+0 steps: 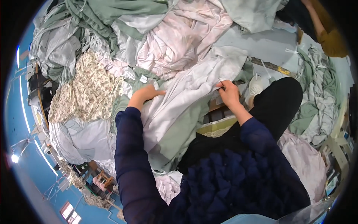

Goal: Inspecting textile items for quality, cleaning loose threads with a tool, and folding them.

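Note:
A length of white and pale green cloth [182, 89] lies across my lap and the pile in front of me. My left hand [144, 95] is on its left edge, thumb stretched over the cloth and the other fingers curled partly out of sight, apparently gripping it. Beyond that hand, a small white label [143, 79] shows on green fabric. My right hand [230, 96] is closed around a small, dark, pointed tool [223, 86] that looks like thread snips. Its thin tip points up and left at the cloth's right edge.
Heaped around are pink cloth [186, 35], floral cloth [87, 89], green cloth [112, 13] and more green-and-white cloth [317, 89] at right. My bent knee [279, 100] rises right of my hand. Another person's arm [317, 20] shows at the far right.

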`<state>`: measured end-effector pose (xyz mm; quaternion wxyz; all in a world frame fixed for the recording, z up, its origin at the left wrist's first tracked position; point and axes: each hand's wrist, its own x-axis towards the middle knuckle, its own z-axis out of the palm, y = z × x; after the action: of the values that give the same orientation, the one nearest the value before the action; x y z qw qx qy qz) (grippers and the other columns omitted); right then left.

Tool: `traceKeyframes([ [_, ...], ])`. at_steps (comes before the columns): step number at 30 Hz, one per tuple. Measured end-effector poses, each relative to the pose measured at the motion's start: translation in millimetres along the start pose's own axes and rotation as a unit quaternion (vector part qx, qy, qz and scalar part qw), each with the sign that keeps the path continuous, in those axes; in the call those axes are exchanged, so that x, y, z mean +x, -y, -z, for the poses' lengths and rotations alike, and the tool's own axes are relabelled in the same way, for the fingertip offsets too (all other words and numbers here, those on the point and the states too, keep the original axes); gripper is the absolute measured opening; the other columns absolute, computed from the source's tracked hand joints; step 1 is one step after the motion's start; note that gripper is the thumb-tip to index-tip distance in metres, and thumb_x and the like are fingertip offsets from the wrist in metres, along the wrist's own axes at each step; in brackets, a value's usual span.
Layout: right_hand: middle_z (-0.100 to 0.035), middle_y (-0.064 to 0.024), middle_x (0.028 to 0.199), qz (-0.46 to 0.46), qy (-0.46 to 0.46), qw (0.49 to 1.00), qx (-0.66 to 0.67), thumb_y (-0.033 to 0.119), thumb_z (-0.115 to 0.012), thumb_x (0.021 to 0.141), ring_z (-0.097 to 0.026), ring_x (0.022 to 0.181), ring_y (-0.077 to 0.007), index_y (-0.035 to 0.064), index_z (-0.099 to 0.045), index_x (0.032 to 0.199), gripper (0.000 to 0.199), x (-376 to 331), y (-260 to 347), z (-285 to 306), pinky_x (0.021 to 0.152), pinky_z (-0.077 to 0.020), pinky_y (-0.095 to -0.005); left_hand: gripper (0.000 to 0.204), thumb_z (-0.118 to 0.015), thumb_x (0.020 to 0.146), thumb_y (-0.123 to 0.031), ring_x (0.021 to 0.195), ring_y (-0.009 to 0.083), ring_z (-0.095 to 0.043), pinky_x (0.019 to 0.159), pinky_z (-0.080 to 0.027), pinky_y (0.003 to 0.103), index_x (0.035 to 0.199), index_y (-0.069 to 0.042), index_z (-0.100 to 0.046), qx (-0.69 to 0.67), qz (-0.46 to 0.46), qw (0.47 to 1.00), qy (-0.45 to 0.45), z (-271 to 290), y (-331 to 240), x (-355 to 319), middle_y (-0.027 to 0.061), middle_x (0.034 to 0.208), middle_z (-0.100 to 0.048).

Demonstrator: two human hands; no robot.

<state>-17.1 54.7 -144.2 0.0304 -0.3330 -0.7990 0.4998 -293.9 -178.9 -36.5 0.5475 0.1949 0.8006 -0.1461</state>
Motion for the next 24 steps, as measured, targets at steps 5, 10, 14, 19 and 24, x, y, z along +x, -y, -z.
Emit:
traceKeyframes([
  [5,-0.066,-0.0132,0.087,0.038,-0.024,0.991,0.125,0.003,-0.061,0.076,-0.064,0.077,-0.0264,0.003,-0.068,0.092,0.018,6.0,35.8,15.1,0.07,-0.0497,-0.0331,0.051,-0.058,0.085,-0.049,0.084,0.0407,-0.063,0.077,-0.047,0.044,0.089,0.001,-0.068,-0.006,-0.121,0.986,-0.117,-17.1,7.7,8.7,0.0259,0.09,-0.065],
  [10,-0.065,-0.0169,0.08,0.013,0.061,0.992,0.111,0.006,-0.062,0.076,-0.063,0.072,-0.0312,0.0034,-0.069,0.093,0.018,6.6,33.8,22.3,0.065,-0.0486,-0.035,0.025,-0.055,0.092,-0.02,0.078,0.0391,-0.064,0.071,-0.05,0.043,0.094,0.001,-0.068,-0.107,-0.103,0.895,-0.42,-0.6,-22.3,-52.4,0.0237,0.084,-0.065],
  [14,-0.068,-0.0107,0.079,-0.086,0.097,0.97,0.205,0.006,-0.059,0.082,-0.064,0.061,-0.0162,0.0016,-0.07,0.099,0.02,5.4,33.6,19.8,0.059,-0.049,-0.0297,0.02,-0.057,0.088,-0.004,0.069,0.0338,-0.063,0.065,-0.049,0.037,0.103,-0.002,-0.068,-0.156,-0.202,0.729,-0.635,-1.9,-38.6,-126.3,0.0184,0.082,-0.065],
  [19,-0.07,-0.0051,0.088,-0.093,0.043,0.964,0.247,0.009,-0.059,0.09,-0.061,0.059,-0.0092,-0.0012,-0.068,0.104,0.02,4.8,37.7,26.0,0.056,-0.0467,-0.0243,0.03,-0.056,0.08,0.007,0.066,0.0279,-0.063,0.061,-0.048,0.032,0.105,-0.003,-0.068,-0.123,-0.25,0.733,-0.62,-40.5,-49.2,-200.9,0.0132,0.08,-0.063],
  [24,-0.069,-0.0042,0.085,-0.075,0.075,0.966,0.234,0.009,-0.06,0.089,-0.06,0.058,-0.0086,-0.0009,-0.068,0.105,0.02,0.9,38.0,15.0,0.056,-0.0469,-0.0243,0.037,-0.053,0.077,0.01,0.067,0.0265,-0.064,0.062,-0.048,0.033,0.109,-0.002,-0.067,-0.154,-0.214,0.763,-0.59,-87.7,-36.8,-218.3,0.0146,0.079,-0.063],
])
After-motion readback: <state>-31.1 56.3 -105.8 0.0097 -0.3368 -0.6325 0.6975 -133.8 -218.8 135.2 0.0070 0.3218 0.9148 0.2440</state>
